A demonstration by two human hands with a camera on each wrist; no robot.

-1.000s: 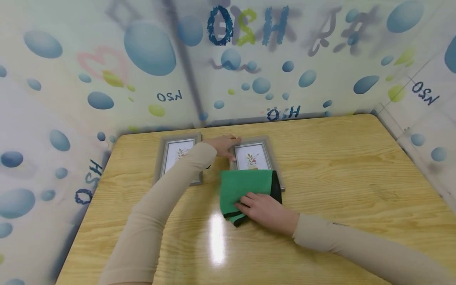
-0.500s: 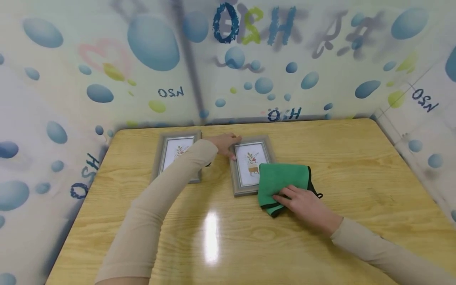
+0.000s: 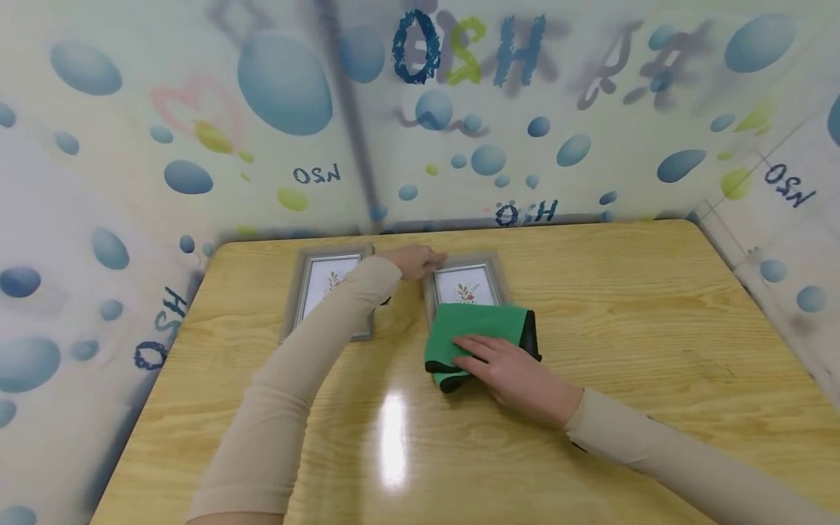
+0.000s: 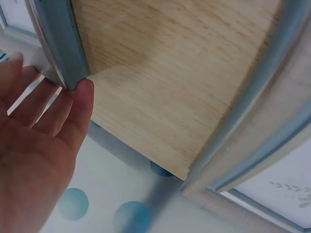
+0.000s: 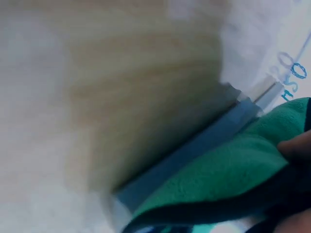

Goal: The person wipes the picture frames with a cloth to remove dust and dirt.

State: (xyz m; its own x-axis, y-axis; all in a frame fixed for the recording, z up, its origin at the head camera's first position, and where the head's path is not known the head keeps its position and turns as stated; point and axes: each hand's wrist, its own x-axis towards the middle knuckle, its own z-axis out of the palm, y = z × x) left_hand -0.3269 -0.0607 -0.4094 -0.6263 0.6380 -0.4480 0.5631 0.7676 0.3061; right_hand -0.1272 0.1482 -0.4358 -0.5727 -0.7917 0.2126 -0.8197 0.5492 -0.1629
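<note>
Two grey picture frames lie on the table in the head view, each around a white print with a small plant drawing. My left hand (image 3: pixel 415 262) holds the far left corner of the right-hand picture frame (image 3: pixel 491 264). In the left wrist view, the fingers of that left hand (image 4: pixel 41 141) bend against the frame's corner (image 4: pixel 65 46). A folded green cloth (image 3: pixel 475 319) with black edging covers the near part of this frame. My right hand (image 3: pixel 515 375) grips the cloth and presses it down. The left picture frame (image 3: pixel 303 271) is partly hidden behind my left forearm.
A wooden table (image 3: pixel 623 313) carries everything, with a bright light reflection near its middle. Behind it and at both sides stands a pale wall (image 3: pixel 577 197) printed with blue drops and lettering.
The cloth slid right off most of the frame with my right hand, then came back left over its near part. My left hand stayed at the corner while its fingers shifted slightly.
</note>
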